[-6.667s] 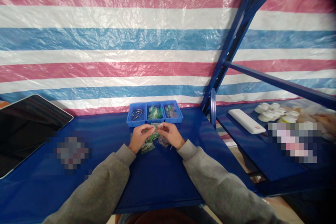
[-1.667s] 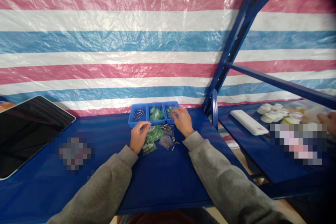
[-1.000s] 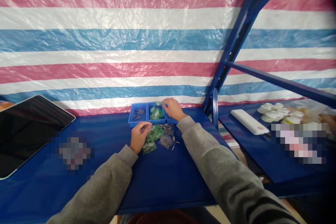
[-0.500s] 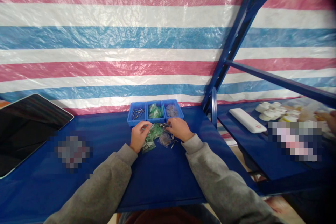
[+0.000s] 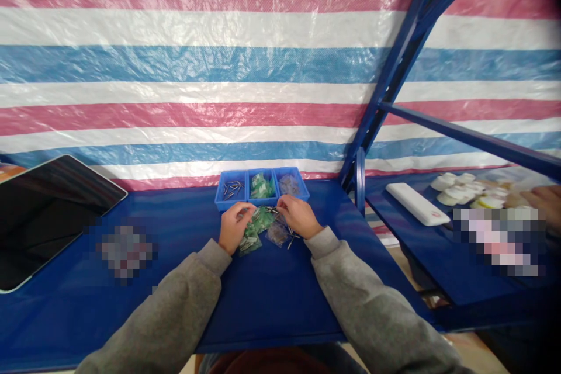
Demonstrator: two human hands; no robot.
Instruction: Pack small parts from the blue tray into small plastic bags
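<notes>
Red, white and blue stripes run across the plastic sheeting [image 5: 197, 64] behind, and on the dark blue table [image 5: 272, 304] all the action sits between the left hand [image 5: 234, 227] and the right hand [image 5: 298, 215]! Left thumb and fingers curl close together at the near side of the green packets [image 5: 262, 220]; whether they pinch anything, I can't tell. Right fingers bend down opposite, tips hidden, so no call on that grip either. What a heap: crinkled, see-through green, glinting under the light, right between the hands. Greyish clear packets [image 5: 277, 234] lie just in front of the right fingers, slim shiny metal pins [image 5: 291, 241] strewn below that palm. Just beyond both hands, three bins in a row: left bin [image 5: 228, 206], pins; middle bin [image 5: 263, 201], glossy green packets; right bin [image 5: 303, 193], cloudy clear ones.
</notes>
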